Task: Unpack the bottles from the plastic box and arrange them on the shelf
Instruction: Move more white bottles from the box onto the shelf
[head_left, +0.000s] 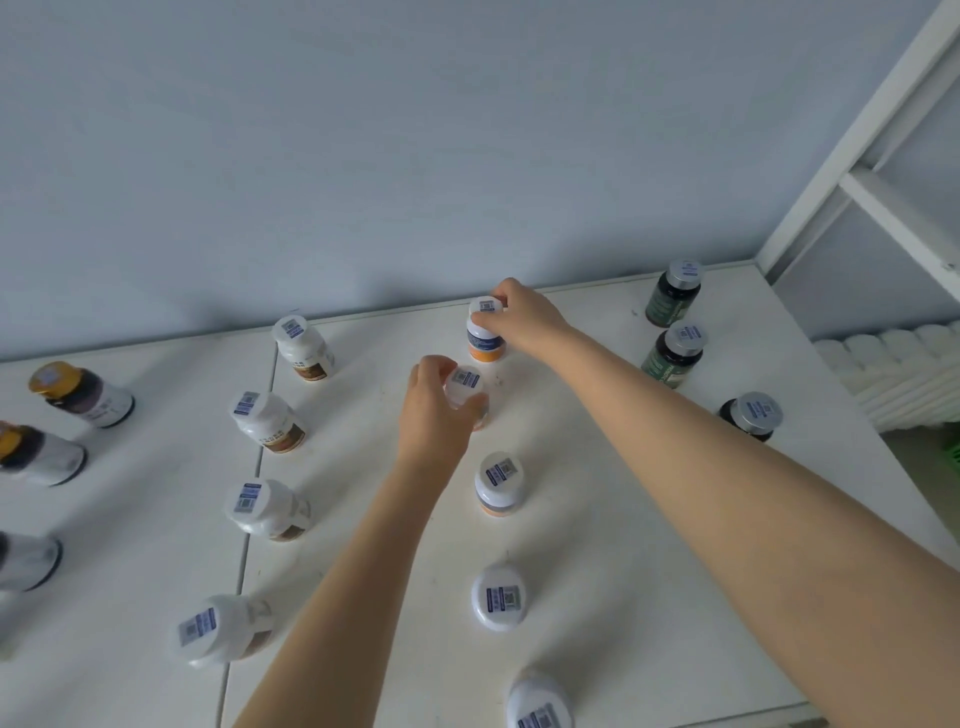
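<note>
Both bare hands are reaching over the white shelf top (597, 545). The right hand (522, 317) is gripping the cap of a white bottle with a blue and orange label (485, 340) near the back edge, while the left hand (434, 410) is closing around the cap of a second white bottle (467, 387) just in front. More white-capped bottles are standing in columns, with dark green bottles (672, 293) lining the right side.

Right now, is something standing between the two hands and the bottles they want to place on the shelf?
Nothing visible. The right hand already grips the back bottle by its cap, and the left hand grips the next bottle.
</note>
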